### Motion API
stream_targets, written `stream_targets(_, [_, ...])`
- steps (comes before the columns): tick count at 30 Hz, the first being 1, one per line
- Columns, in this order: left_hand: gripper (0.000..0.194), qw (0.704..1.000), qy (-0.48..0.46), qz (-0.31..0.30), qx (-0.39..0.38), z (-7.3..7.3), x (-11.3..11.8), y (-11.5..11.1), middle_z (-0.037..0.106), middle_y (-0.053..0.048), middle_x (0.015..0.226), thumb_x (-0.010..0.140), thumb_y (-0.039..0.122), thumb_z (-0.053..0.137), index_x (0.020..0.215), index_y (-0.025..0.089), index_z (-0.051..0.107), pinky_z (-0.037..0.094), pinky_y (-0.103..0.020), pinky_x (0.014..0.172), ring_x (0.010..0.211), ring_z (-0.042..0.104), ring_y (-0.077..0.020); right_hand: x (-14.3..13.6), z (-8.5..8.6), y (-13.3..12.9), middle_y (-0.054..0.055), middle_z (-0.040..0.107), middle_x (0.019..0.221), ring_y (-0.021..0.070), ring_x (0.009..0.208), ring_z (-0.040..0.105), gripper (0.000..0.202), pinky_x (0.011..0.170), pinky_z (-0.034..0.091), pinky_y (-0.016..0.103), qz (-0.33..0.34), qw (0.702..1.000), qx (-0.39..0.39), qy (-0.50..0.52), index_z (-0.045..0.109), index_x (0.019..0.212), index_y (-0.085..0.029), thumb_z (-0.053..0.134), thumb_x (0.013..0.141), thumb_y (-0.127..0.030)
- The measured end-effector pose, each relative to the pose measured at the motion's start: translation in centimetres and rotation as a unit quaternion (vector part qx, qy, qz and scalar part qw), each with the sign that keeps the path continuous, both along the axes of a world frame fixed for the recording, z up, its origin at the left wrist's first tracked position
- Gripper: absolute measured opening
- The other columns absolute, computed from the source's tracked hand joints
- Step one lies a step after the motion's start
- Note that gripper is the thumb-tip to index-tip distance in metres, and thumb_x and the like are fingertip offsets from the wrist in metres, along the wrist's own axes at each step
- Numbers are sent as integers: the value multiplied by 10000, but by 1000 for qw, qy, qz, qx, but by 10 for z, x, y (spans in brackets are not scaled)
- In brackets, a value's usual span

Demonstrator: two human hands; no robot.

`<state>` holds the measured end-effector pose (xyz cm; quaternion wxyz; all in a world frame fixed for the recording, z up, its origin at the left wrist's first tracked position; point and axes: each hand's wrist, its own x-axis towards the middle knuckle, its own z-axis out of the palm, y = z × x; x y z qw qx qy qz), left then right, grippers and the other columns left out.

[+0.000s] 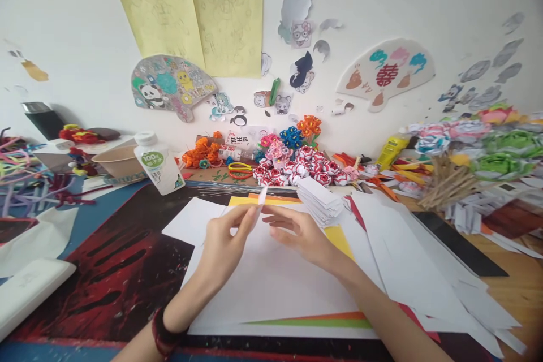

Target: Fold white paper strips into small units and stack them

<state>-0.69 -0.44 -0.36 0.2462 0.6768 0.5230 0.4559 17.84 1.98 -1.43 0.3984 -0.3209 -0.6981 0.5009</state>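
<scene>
A small folded-looking piece of white paper [261,199] stands up between the thumb and fingers of my left hand [227,237], seen nearly edge-on. My right hand [303,233] is just to its right, with fingers stretched towards the paper and slightly apart; whether a fingertip touches it I cannot make out. Beneath both hands lies a large white sheet [271,294] over yellow, orange and green sheets. Behind my right hand sits a stack of small white paper pieces [321,199]. Another white sheet [193,220] lies left of my left hand.
Paper flowers [297,167] line the wall at the back. A white bottle [159,164] stands at the back left, near a paper bowl [116,163]. Long white sheets [407,254] and a black strip [460,243] lie on the right. A white case [34,291] is at the near left.
</scene>
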Motion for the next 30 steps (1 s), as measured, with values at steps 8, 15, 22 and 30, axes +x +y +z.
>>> stream_targets(8, [242,978,145,11,146,-7,3,-4,697,-48,1079,926,280,477,1115,234,623,461,-321,820,929,621,-204,4,-2,6,64,708,1079,222,912,655,301,712,513,294,-78,988,89,-99,677,1153,-220,529,909,-318])
stream_targets(15, [145,934,300,27,194,-5,6,-3,671,-39,975,923,265,497,934,225,637,328,-354,761,884,538,-208,4,-3,3,38,739,1001,220,903,676,222,683,503,281,-74,980,130,-128,734,1025,-249,563,884,-252])
stream_targets(22, [165,951,276,-17,139,-6,8,-5,654,-17,806,927,227,426,839,196,562,318,-322,713,724,544,-166,4,-3,2,39,743,833,187,742,668,194,690,481,282,-76,969,196,-128,747,849,-206,564,894,-254])
stream_targets(30, [221,934,332,-46,123,-7,7,-7,605,-24,682,917,216,404,798,195,589,313,-308,654,672,539,-177,6,-3,1,35,726,817,182,738,651,154,684,471,273,-79,970,204,-107,729,861,-211,598,877,-290])
